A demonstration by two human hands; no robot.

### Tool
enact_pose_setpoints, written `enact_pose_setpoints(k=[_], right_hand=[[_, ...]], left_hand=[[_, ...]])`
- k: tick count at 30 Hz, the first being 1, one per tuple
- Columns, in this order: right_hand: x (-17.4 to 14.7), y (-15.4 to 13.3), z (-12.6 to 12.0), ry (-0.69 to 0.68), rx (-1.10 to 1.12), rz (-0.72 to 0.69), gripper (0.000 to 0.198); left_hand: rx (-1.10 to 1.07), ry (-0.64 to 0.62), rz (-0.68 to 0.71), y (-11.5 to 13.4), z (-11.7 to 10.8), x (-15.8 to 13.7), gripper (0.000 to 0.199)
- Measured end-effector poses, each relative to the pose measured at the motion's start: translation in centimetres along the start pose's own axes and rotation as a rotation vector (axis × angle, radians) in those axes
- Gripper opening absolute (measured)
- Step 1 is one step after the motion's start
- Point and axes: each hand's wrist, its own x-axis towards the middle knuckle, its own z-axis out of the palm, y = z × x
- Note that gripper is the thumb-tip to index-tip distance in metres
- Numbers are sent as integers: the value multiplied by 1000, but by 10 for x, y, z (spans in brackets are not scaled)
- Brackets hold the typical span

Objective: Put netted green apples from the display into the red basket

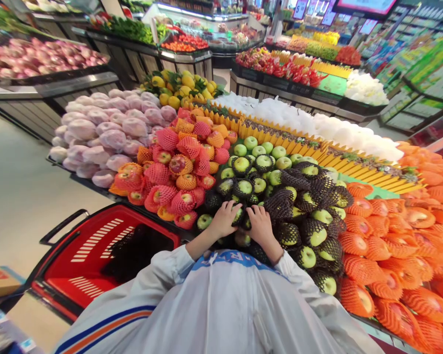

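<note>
green apples (308,257), many of them in black foam nets (286,199), fill the middle of the display right in front of us, and both our hands are among them at the near edge. our left hand (223,221) lies back up on the near left part of this heap, its fingers a little apart and bent forward, with a netted green apple (237,215) at their tips. our right hand (260,225) is just beside it, fingers spread and curved down over the dark nets; the two hands do not touch. we cannot tell whether either hand is pinching a fruit or only resting on it, since the undersides are hidden.

to the left of the green heap we have apples in pink and orange nets (182,164), and beyond them pale purple wrapped fruit (112,135). on the right lies a broad bank of fruit in orange nets (358,268). behind the green apples runs a low yellow fence (280,142), with white wrapped fruit (354,132) past it and yellow fruit (186,81) toward the far left end.

near our left side stands a red basket (92,236) with slotted walls and a black handle (64,223); something dark shows inside, too unclear to name. our light grey jacket (229,305) fills the bottom.
</note>
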Motion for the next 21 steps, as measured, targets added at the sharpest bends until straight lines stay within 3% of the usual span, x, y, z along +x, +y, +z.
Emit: enact_pose_setpoints(k=[8, 14, 21], right_hand=[[-21, 10, -28, 19, -52, 15, 54], [-32, 24, -10, 13, -25, 120, 62], [-43, 37, -6, 37, 140, 35, 90]], left_hand=[[-48, 42, 76, 7, -12, 5, 80], [-84, 56, 133, 21, 8, 19, 88], [-12, 135, 8, 19, 16, 20, 83]])
